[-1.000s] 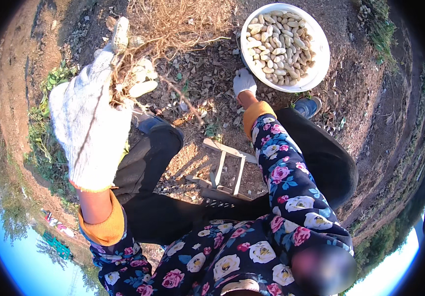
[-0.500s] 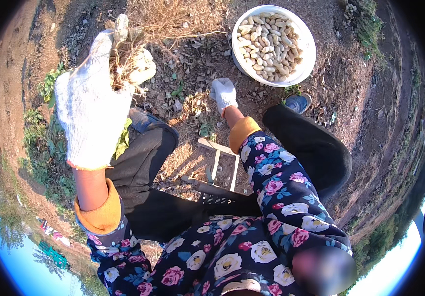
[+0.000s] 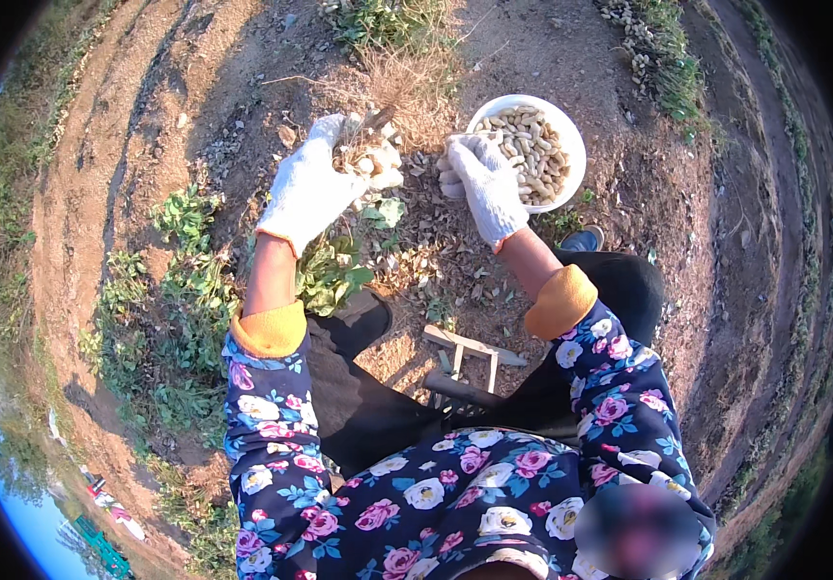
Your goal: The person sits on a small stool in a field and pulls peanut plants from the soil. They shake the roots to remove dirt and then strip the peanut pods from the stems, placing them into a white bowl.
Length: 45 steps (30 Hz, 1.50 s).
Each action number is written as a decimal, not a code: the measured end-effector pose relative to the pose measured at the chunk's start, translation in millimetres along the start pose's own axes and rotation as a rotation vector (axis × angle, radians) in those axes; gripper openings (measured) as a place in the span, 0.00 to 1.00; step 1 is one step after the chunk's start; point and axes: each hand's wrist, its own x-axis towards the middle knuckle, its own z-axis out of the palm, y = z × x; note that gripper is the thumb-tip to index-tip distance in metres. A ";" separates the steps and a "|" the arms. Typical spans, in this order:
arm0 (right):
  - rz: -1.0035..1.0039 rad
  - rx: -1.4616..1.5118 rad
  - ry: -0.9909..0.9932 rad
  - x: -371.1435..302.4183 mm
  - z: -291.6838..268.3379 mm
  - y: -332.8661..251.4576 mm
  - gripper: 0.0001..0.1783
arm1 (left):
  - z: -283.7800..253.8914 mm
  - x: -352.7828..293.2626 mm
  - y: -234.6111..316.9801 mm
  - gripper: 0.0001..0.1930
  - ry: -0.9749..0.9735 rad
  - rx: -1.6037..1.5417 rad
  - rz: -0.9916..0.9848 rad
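Your left hand (image 3: 312,186), in a white knitted glove, grips a clump of pale peanut pods on dry brown roots (image 3: 380,166), left of the round white bucket (image 3: 579,159) filled with loose tan peanut pods (image 3: 542,159). Your right hand (image 3: 487,188), likewise gloved, has curled fingers over the bucket's left rim in view; cannot tell whether it holds pods or touches the rim. Risks, judged: a knock there could tip the bucket; brittle roots snapping could scatter pods across the leaf-littered brown soil (image 3: 426,259).
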 end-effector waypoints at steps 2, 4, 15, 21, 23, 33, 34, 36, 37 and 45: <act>-0.167 -0.331 -0.219 -5.6 -7.2 -7.5 0.20 | 7.3 5.3 -10.2 0.27 -0.007 -0.137 0.079; -0.193 -0.695 -0.283 -15.3 6.7 -29.8 0.37 | 8.7 0.8 -13.8 0.29 0.003 -0.170 0.079; -0.103 -0.308 -0.426 -8.5 5.7 -32.5 0.45 | 31.8 12.9 13.0 0.32 -0.014 -0.204 0.034; -0.296 -0.125 -0.237 0.0 23.0 -20.8 0.43 | 46.9 32.7 1.0 0.30 0.002 -0.821 -0.096; -0.384 -0.279 -0.189 3.2 18.3 -28.2 0.43 | 44.2 30.7 1.1 0.26 -0.116 -0.881 -0.124; 0.136 0.073 -0.243 -14.9 23.4 -66.5 0.13 | 46.6 1.7 53.5 0.10 -0.167 -0.960 -0.363; 0.191 0.068 -0.279 -13.9 18.3 -69.4 0.13 | 47.2 -0.6 55.5 0.09 -0.185 -1.003 -0.370; 0.214 0.030 -0.240 -8.6 18.1 -62.4 0.12 | 42.4 -7.1 69.1 0.08 -0.200 -1.087 -0.362; 0.207 0.021 -0.267 -7.3 15.2 -56.8 0.13 | 45.7 -5.6 64.4 0.08 -0.199 -1.074 -0.352; -0.194 -0.435 -0.220 -9.3 15.8 -44.8 0.16 | 71.8 -9.7 45.0 0.07 -0.109 -1.054 -0.418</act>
